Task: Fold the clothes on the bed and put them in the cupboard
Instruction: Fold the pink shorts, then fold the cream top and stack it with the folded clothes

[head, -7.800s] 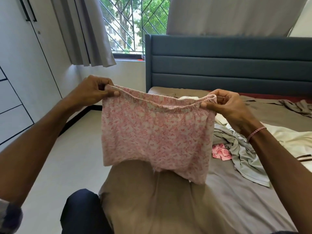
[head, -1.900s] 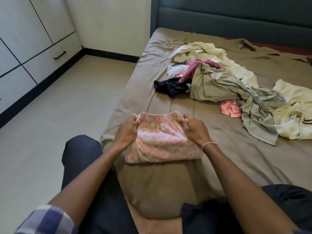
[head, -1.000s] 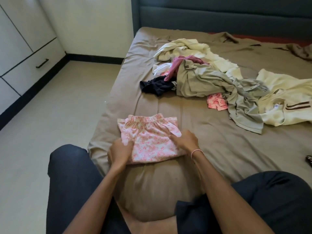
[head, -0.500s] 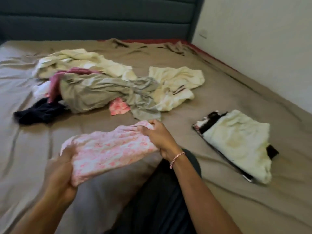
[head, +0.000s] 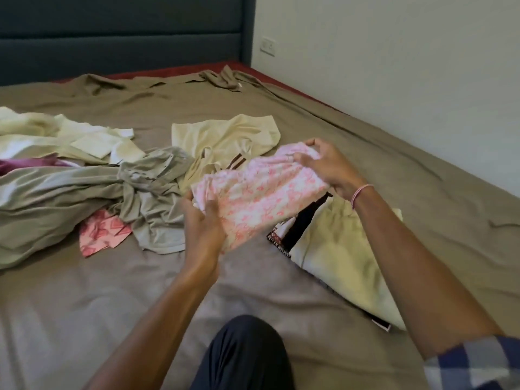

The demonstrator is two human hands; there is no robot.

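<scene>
**Two hands hold a folded pink piece over the stack**

Both hands have the pink floral garment (head: 261, 198), folded into a soft oblong, up off the sheet. The left hand (head: 204, 220) grips its near corner, fingers curled underneath and thumb on top. The right hand (head: 327, 164) pinches the far edge, fingers bunched into the cloth. The garment hangs just above one end of the folded stack (head: 337, 257), a cream piece lying on something dark with a patterned border. That stack sits on the bed (head: 422, 192), to the person's right.

From where I stand, the step in hand looks like laying this piece on that stack. To do it well, I'd lower it flat with both ends together, so the layers don't slide apart. The near corner is fanning open by the left thumb and wants tucking before release. Square the edges to the cream piece beneath, press once with a flat palm, then let go of both sides at the same time.

To the left lies the unfolded heap: a grey-green garment (head: 70, 198), a cream top with dark stripes (head: 225, 136), a small pink scrap (head: 101, 232), and paler things beyond. Plenty to fold yet, I'd judge. The cupboard isn't in sight; the dark headboard (head: 112, 32) stands behind the bed.
</scene>
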